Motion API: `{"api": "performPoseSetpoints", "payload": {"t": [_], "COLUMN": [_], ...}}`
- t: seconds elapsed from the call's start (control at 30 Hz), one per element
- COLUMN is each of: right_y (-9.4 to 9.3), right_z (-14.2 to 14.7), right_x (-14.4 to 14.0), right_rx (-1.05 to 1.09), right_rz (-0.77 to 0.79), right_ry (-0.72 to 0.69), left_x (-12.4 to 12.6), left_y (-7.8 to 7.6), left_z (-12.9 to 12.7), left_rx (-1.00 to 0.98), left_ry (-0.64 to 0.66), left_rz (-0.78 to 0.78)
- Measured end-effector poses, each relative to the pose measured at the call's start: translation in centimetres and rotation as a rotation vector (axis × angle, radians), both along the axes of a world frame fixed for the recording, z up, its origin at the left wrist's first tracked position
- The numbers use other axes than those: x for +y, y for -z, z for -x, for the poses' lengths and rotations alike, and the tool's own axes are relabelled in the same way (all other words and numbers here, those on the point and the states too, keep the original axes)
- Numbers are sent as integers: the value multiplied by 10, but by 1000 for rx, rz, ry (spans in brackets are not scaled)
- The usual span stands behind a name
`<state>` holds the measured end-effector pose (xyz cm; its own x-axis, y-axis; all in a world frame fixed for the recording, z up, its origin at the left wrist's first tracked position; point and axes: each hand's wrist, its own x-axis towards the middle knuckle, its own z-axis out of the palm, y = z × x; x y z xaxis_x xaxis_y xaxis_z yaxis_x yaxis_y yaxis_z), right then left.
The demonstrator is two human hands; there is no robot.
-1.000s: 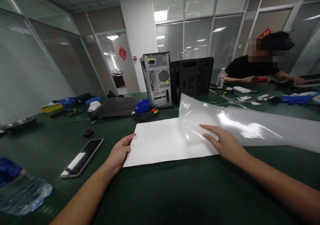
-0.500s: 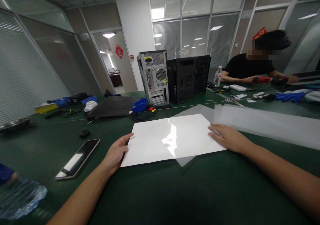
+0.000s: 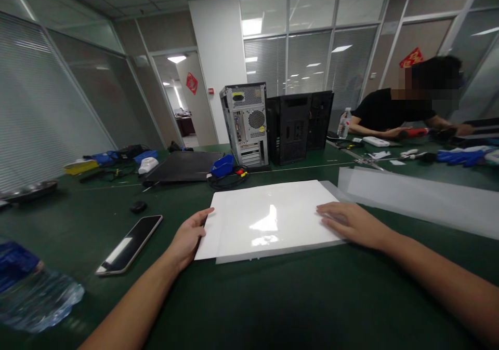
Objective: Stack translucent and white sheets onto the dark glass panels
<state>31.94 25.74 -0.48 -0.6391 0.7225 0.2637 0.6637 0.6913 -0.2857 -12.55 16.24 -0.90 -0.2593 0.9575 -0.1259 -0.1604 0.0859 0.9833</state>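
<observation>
A glossy white sheet (image 3: 241, 199) lies in front of me, a bright glare patch at its middle. My left hand (image 3: 189, 237) grips its left edge, thumb on top and the other fingers partly hidden. On its right part rests my right hand (image 3: 353, 224), fingers stretched out and slightly apart. A translucent film (image 3: 234, 259) overlaps the white sheet and sticks out along the near edge and at the far right; which one is on top I cannot tell. Off to the right, more translucent film (image 3: 421, 199) lies on the green table (image 3: 273, 298).
On the left are a phone (image 3: 130, 246), a dark round object (image 3: 138, 206) and a large water bottle (image 3: 35, 287). Computer cases (image 3: 249, 126) stand at the back beside a blue tray (image 3: 221, 166). A co-worker (image 3: 390, 111) leans over the table at the right.
The translucent film has turned from a slanted position to lie nearly in line with the white sheet. My right hand has shifted slightly left, while my left hand keeps its grip.
</observation>
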Motion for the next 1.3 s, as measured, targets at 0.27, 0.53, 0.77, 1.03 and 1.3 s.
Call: {"api": "performPoseSetpoints", "payload": {"t": [0.27, 0.53, 0.77, 1.03, 1.3], "right_y": [-7, 4, 3, 6, 18], "right_z": [-4, 13, 15, 17, -52], "right_x": [-1, -11, -13, -16, 46], "right_rx": [-107, -87, -148, -107, -104], "right_rz": [-88, 16, -8, -38, -186], "right_ry": [123, 105, 77, 3, 378], "left_x": [0, -1, -2, -4, -2], "left_y": [0, -3, -5, -9, -3], "left_z": [0, -2, -5, -8, -3], "left_rx": [-17, -63, -57, -56, 0], "left_ry": [-3, -32, -27, -63, -56], "left_rz": [-16, 0, 22, 38, 19]}}
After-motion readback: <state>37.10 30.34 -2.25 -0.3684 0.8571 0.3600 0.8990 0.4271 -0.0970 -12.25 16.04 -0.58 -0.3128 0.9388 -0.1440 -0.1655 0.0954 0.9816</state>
